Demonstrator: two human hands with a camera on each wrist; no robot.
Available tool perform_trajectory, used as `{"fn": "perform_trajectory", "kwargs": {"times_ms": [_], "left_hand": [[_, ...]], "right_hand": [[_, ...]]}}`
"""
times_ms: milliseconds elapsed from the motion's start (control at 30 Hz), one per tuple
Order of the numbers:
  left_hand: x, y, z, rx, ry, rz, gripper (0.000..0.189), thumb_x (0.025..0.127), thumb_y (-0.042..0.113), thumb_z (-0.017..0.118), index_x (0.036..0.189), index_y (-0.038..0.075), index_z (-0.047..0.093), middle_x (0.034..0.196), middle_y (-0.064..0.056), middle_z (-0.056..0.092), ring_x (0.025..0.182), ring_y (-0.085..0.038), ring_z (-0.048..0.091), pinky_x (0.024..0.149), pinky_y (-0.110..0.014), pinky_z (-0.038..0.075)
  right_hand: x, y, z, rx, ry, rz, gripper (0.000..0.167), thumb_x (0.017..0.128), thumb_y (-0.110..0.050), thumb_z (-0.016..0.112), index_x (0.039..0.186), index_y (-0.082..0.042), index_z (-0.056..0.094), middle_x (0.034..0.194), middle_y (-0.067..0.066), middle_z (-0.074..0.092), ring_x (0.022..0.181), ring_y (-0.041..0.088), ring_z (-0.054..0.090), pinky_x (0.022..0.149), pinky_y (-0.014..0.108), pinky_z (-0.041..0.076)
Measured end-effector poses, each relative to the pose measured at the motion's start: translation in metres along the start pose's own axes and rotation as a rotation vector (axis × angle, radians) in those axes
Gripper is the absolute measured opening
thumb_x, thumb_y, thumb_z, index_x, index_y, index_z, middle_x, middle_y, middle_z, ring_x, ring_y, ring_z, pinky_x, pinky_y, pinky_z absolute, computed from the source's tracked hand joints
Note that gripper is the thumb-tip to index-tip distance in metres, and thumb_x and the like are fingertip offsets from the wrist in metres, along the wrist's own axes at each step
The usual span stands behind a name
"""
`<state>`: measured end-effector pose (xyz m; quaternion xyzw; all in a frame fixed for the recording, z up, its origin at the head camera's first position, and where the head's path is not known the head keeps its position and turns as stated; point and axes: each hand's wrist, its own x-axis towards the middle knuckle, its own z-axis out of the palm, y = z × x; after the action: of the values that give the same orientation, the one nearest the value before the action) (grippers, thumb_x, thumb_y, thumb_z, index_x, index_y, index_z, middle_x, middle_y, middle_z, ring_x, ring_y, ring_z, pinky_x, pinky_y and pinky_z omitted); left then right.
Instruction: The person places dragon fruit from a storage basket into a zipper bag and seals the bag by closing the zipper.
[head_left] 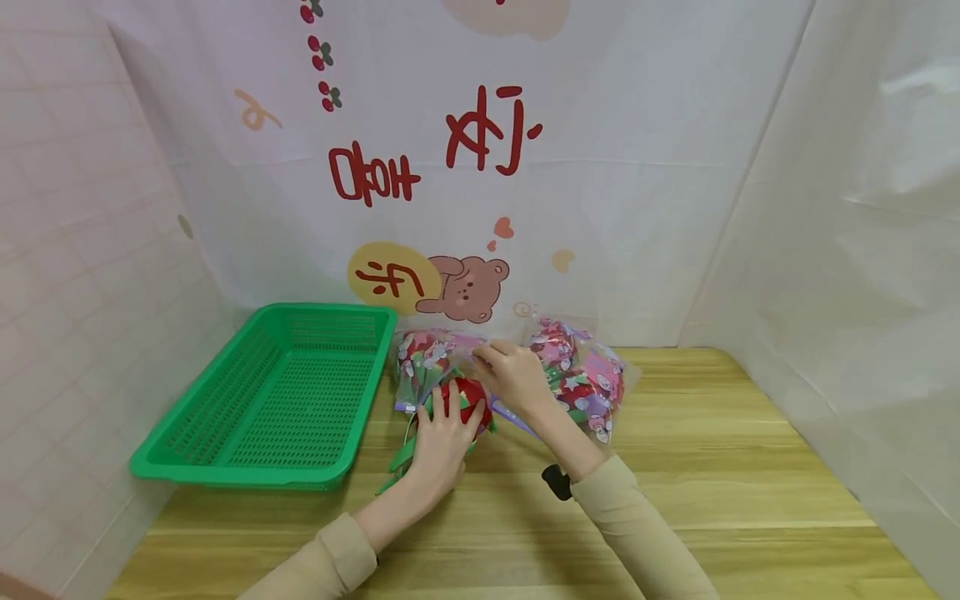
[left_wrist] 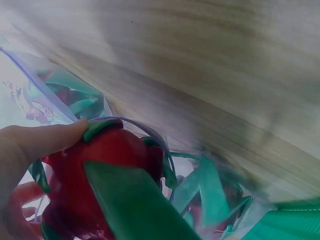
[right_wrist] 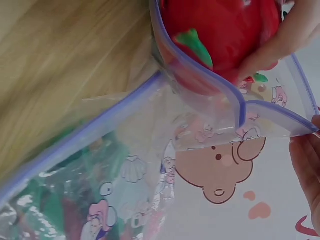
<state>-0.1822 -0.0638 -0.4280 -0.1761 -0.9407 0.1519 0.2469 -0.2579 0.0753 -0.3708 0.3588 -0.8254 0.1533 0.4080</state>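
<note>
A glossy red artificial fruit with green leafy flaps (left_wrist: 115, 155) lies under my left hand (head_left: 442, 442). The left fingers and thumb (left_wrist: 55, 140) are curled round it. It sits in the mouth of a clear zip bag (right_wrist: 200, 117) with a purple seal and pink cartoon prints. My right hand (head_left: 516, 377) pinches the bag's rim at one corner, as the right wrist view shows. Part of the fruit is inside the clear plastic, and its lower side is hidden.
To the left stands a green plastic basket (head_left: 367, 421) with perforated sides. Filled zip bags lie at the back: one bag (head_left: 423, 354) near the basket, others (head_left: 596, 379) to the right. A printed cloth (head_left: 637, 208) hangs behind the wooden table (head_left: 712, 483).
</note>
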Motion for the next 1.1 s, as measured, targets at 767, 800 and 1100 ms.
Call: {"fn": "perform_trajectory", "kwargs": {"times_ms": [767,800,1100], "left_hand": [[-0.002,0.0,0.019,-0.103,0.049,-0.026,0.083,0.065,0.041,0.082,0.137,0.018,0.048,0.122,-0.022,0.054,0.106,-0.038,0.057,0.079,-0.047,0.055],[-0.002,0.0,0.02,-0.109,0.061,-0.033,0.083,0.065,0.041,0.083,0.137,0.017,0.049,0.122,-0.021,0.053,0.104,-0.038,0.057,0.078,-0.046,0.055],[-0.011,0.004,0.022,-0.018,0.116,0.028,0.07,0.074,0.033,0.079,0.136,0.018,0.049,0.127,-0.019,0.055,0.108,-0.036,0.059,0.087,-0.046,0.053]], "right_hand": [[-0.043,0.014,-0.012,0.08,-0.126,0.15,0.012,0.075,0.0,0.071,0.085,-0.006,0.073,0.069,0.003,0.07,0.055,0.01,0.06,0.051,0.019,0.048],[-0.041,0.013,-0.012,0.081,-0.112,0.151,0.012,0.074,0.001,0.071,0.084,-0.006,0.073,0.07,0.003,0.07,0.055,0.01,0.06,0.051,0.02,0.048],[-0.04,0.011,-0.008,0.055,-0.116,0.154,0.012,0.076,-0.001,0.071,0.086,-0.007,0.074,0.072,0.004,0.071,0.056,0.011,0.063,0.051,0.02,0.05]]}}
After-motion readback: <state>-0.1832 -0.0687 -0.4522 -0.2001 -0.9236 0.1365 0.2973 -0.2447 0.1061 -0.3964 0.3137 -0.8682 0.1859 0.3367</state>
